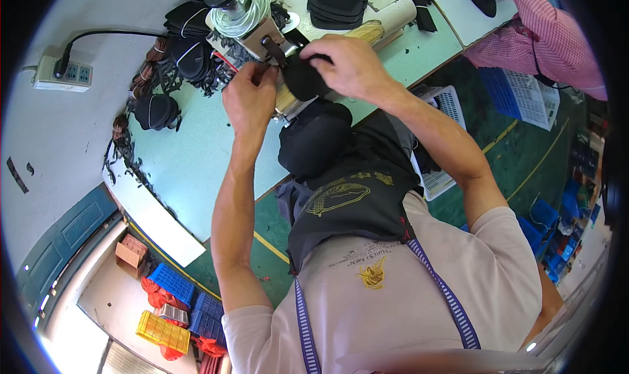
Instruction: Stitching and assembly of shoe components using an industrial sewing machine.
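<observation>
Worktable [190,151], pale green, spanning upper view. Black apron [357,207] below, partly over the beige shirt [406,295]. Tabletop machine [262,38] just beyond hands, lower part mostly hidden. Rounded black mound [314,138] near table edge, above apron. Stack of flat black pieces [337,4] beyond machine, to the right. Coil of pale cord [244,10] at machine top. Right hand [350,63] curled, fingers pinching right edge of curved black piece [304,79]. Left hand [249,99] with thumb against bent fingers; cannot tell if gripping anything. Curved black piece sitting between both hands, at machine front. Tied black bundle [157,111] at table left, well apart.
</observation>
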Demonstrator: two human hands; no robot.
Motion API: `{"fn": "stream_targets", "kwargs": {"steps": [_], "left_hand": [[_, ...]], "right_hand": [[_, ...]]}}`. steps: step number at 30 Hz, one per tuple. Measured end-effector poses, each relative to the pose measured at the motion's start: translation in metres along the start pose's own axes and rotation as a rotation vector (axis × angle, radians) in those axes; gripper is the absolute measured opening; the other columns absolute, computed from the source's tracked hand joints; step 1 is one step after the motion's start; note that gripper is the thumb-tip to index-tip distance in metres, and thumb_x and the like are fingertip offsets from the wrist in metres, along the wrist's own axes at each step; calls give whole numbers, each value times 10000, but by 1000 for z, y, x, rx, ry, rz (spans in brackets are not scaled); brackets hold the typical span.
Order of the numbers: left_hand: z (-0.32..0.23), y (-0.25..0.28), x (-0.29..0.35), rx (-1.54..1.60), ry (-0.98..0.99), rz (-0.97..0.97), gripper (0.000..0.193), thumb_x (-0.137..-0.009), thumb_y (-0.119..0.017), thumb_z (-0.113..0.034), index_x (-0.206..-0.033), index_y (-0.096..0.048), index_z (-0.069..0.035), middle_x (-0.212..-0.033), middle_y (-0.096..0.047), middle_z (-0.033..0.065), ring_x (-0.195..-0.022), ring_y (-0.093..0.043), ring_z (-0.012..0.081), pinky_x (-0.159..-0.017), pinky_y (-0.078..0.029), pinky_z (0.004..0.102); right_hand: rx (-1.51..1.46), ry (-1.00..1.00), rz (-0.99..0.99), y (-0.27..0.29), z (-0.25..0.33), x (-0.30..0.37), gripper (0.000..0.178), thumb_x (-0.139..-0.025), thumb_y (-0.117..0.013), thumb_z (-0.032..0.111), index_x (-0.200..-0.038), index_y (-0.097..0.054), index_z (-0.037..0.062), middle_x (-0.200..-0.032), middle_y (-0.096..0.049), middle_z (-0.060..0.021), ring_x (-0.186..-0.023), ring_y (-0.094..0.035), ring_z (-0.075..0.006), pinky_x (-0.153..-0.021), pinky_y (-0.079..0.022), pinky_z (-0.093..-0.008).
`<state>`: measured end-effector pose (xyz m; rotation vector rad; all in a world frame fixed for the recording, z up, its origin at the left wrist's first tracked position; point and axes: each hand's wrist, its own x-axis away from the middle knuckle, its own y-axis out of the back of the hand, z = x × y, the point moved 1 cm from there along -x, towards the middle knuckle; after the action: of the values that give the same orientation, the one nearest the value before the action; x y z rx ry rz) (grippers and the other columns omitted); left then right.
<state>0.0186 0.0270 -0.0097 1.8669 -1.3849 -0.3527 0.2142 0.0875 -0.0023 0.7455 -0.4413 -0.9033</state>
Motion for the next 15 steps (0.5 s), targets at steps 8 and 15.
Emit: {"fn": "stream_targets", "kwargs": {"steps": [8, 15], "left_hand": [[19, 12, 29, 314, -71, 234, 313, -917, -727, -232, -1136, -721, -9, -928, -740, 103, -804, -699, 194, -776, -550, 336], [14, 16, 6, 108, 65, 111, 223, -914, -717, -138, -1075, -720, 17, -795, -709, 55, -691, -641, 100, -651, -532, 255]], "right_hand": [[-725, -78, 153, 1, 3, 37, 350, -869, -678, -55, -1211, -679, 19, -1124, -703, -20, -973, -646, -81, -859, -535, -259], [-795, -162, 58, -49, -5, 31, 294, -889, -680, 92, -1176, -709, 36, -1049, -752, -103, -918, -711, -219, -838, -547, -345]]}}
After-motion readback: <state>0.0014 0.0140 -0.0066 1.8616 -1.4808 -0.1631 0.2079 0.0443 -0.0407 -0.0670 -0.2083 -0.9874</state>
